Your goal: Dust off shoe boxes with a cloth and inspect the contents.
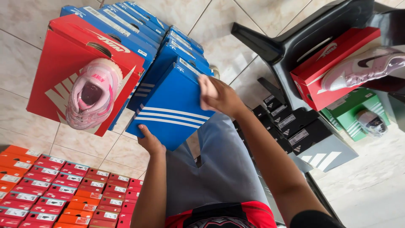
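A blue shoe box (pixel 171 107) with three white stripes on its lid tops a stack of blue boxes. My left hand (pixel 149 141) grips its near lower corner. My right hand (pixel 217 95) presses on its right edge, fingers curled over the side. Both of my arms reach up from the bottom of the view across my grey trousers.
A red shoe box (pixel 59 63) with a pink sneaker (pixel 93 97) on it stands left. More blue boxes (pixel 126 21) are stacked behind. Rows of red and orange boxes (pixel 55 190) lie lower left. A black chair (pixel 295 46) holds a red box and pink shoe; black and green boxes lie right.
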